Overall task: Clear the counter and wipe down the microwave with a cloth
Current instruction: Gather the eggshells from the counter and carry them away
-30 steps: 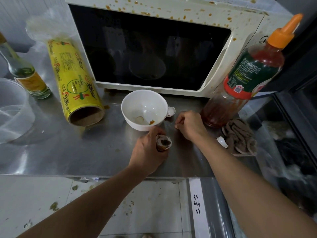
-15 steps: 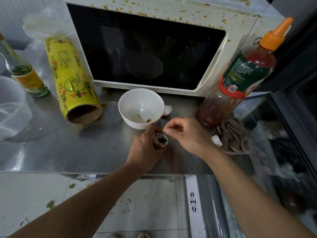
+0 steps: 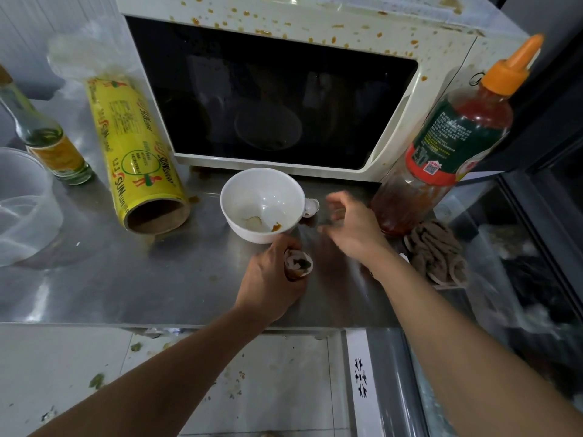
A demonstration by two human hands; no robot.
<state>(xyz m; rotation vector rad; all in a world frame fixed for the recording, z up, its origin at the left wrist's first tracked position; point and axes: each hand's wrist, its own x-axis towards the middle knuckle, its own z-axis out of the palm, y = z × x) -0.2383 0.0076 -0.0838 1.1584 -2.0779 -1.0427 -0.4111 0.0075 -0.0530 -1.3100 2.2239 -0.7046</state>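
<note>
Gripping a small scrap-filled cup [image 3: 298, 266], the left hand [image 3: 271, 287] is held just below the bowl [image 3: 262, 205]; the right hand [image 3: 353, 228], blurred, is spread beside it.

Left hand [image 3: 271, 283] curled, fingers gripping something small; right hand [image 3: 353, 225] blurred, fingers loosely spread, holding nothing.

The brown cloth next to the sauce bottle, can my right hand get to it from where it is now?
Probably yes. The right hand hovers open over the counter, holding nothing, and the brown cloth lies uncovered just to its right. The sauce bottle stands behind the cloth, not between them.
</note>
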